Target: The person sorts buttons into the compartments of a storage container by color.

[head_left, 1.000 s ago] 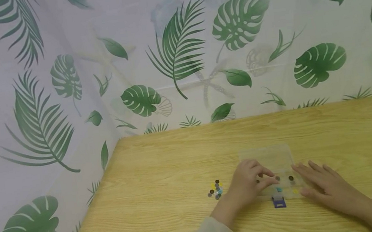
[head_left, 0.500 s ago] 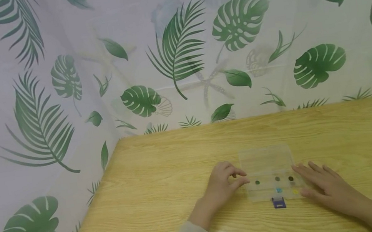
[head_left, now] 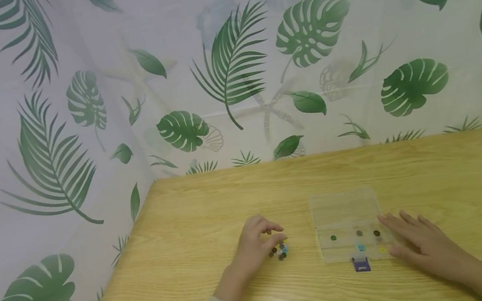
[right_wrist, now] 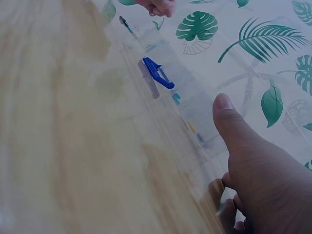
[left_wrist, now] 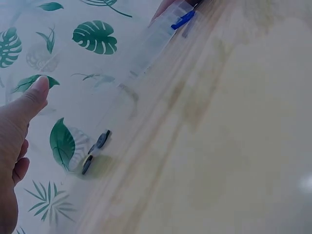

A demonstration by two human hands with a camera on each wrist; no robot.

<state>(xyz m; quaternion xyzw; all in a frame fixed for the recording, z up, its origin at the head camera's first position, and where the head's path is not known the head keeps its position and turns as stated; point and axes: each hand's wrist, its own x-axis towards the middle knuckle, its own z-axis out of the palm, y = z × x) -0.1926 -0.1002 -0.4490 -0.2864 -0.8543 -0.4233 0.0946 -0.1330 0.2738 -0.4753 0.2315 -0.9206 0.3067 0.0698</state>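
Note:
My left hand [head_left: 253,247] hovers at a small pile of coloured buttons [head_left: 282,252], thumb and forefinger apart over its far edge. Black, grey, blue and yellow buttons show in it. To its right lies a clear plastic compartment box [head_left: 343,208], lid folded back. Inside are a green button [head_left: 333,238], a grey button [head_left: 359,233], a black button [head_left: 376,233], blue pieces [head_left: 361,247] and yellow pieces [head_left: 382,249]. My right hand [head_left: 423,241] rests with extended fingers against the box's right side. In the right wrist view its thumb [right_wrist: 229,117] stands straight.
A blue latch [head_left: 361,264] sticks out from the box's near edge onto the wooden table [head_left: 211,199]. Behind and to the left hangs a white leaf-patterned cloth [head_left: 250,79].
My left hand has moved left from over the box to the button pile, and its fingers have parted. A green button at the box's left now shows uncovered. The right hand stays put.

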